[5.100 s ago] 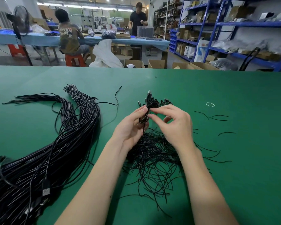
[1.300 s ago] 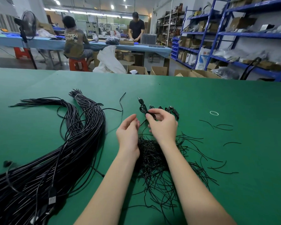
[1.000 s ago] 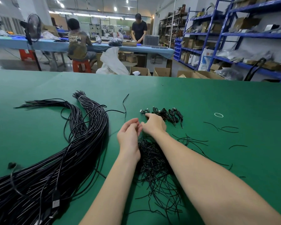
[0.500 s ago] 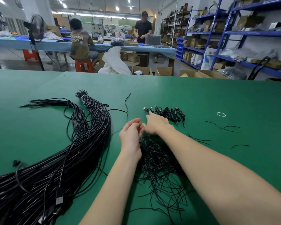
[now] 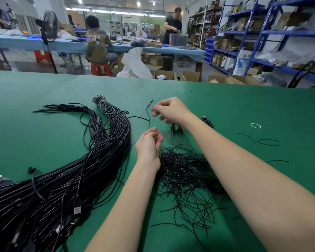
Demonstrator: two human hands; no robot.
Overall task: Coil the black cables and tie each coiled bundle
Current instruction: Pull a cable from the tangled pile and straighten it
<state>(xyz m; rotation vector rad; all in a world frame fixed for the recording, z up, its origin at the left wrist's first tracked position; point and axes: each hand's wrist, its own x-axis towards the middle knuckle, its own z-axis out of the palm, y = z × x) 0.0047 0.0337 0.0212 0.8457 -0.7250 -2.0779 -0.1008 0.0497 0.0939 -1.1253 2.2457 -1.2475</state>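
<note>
Now the right hand (image 5: 171, 110) hangs over the counter (image 5: 262, 106), fingers loosely curled, grip empty, near a stray cable end (image 5: 148, 110). Left hand (image 5: 148, 142) half-curled, grip unclear, maybe a thin tie. Loose black cables (image 5: 80, 170) lie heaped left; tied bundles (image 5: 176, 129) sit under the right wrist. Risk: pulling one cable drags neighbours, tangles the heap, or scatters the tie pile (image 5: 185, 175).
</note>
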